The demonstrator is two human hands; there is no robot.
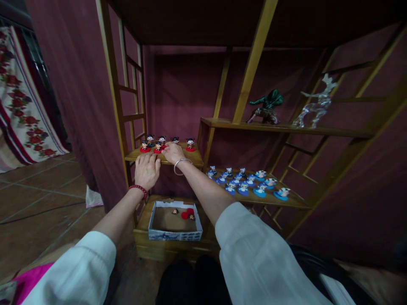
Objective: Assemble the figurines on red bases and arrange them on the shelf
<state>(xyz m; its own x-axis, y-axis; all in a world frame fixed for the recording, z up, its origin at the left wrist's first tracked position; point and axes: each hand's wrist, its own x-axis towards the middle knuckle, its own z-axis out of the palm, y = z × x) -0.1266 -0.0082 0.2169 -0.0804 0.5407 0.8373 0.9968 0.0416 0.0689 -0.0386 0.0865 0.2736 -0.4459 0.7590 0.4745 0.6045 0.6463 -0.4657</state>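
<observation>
Small doll figurines with dark hair, most on round red bases, stand on the upper left shelf (196, 160). My right hand (173, 153), a silver bangle at its wrist, reaches among them with its fingers closed on a figurine (158, 146) in the front row; the fingertips are partly hidden. Just behind that hand is another figurine (174, 140), and a further figurine (190, 145) stands to its right. My left hand (147, 170), wearing a red bead bracelet, lies over the shelf's front edge with its fingers extended, below the front-left figurine (145, 146).
A shallow cardboard box (173, 234) below holds a few figurines and red bases. Several blue-based figurines (243, 188) fill the lower right shelf. Above them stand a dark green statue (267, 106) and a clear deer (318, 103). A wooden post (254, 63) rises between sections.
</observation>
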